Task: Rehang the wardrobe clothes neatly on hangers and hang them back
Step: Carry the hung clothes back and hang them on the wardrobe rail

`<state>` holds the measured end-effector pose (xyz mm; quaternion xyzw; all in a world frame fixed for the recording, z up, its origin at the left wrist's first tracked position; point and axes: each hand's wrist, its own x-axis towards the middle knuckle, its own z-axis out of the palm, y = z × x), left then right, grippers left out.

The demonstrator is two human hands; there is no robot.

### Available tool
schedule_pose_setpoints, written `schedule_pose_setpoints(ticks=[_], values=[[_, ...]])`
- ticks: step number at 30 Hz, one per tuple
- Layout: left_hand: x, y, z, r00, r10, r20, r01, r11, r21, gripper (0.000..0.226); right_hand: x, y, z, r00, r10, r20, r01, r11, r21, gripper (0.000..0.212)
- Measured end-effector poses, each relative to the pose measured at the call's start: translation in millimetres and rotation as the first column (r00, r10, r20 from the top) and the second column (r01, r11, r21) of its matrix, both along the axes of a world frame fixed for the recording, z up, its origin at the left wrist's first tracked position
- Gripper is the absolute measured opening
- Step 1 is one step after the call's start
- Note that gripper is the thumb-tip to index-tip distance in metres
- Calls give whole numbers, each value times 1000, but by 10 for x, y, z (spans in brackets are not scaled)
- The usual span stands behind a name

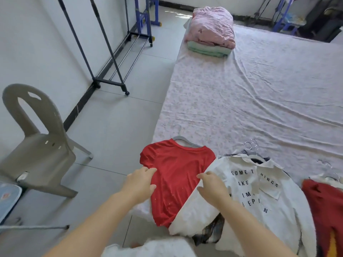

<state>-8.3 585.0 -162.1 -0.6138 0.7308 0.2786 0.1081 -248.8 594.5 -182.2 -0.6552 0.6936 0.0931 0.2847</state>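
A tiled room with a pale wall holds a low bed (259,93) under a flowered sheet, and an empty clothes rack (104,52) stands on the floor to the far left of it. At the near left corner of the bed lies a red T-shirt (174,180), already threaded on a grey hanger (182,139).

The shirt's long axis runs from the hook at the far end down to the hem, which hangs over the near edge of the bed. Both hands sit about halfway along that axis, so the hook lies straight ahead and away from them. The left hand (140,184) rests on the shirt's left edge with fingers curled onto the cloth; it seems to pinch a fold, though the view is too soft to be sure. The right hand (213,186) lies spread and unclenched where the shirt's right edge meets a white printed shirt (259,197), grasping nothing that shows.

The rack lies on the left hand's side, so I judge that hand the nearer one to reach up the shirt for the hook and carry it across.
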Motion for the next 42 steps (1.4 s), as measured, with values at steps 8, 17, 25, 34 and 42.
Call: schedule_pose_setpoints(ticks=[8, 17, 25, 34, 42], values=[[-392, -877, -554, 980, 197, 21, -198, 978, 63, 57, -328, -1670, -905, 990, 139, 12, -139, 977, 160, 45], [-360, -1340, -1199, 956, 285, 73, -292, 950, 112, 56, -148, -2590, -1989, 991, 132, 25, -135, 973, 189, 37], [-230, -1289, -1377, 934, 339, 118, -354, 921, 162, 56, -88, -2659, -2377, 999, -9, 52, 4, 995, 95, 35], [-303, -915, -1007, 918, 393, 45, -396, 912, 111, 56, -36, -2330, -1617, 952, -22, 305, 21, 1000, 7, 15], [-117, -145, -265, 844, 518, -142, -535, 831, -150, 56, 532, -1327, -344, 889, 156, 431, -118, 986, -114, 23]])
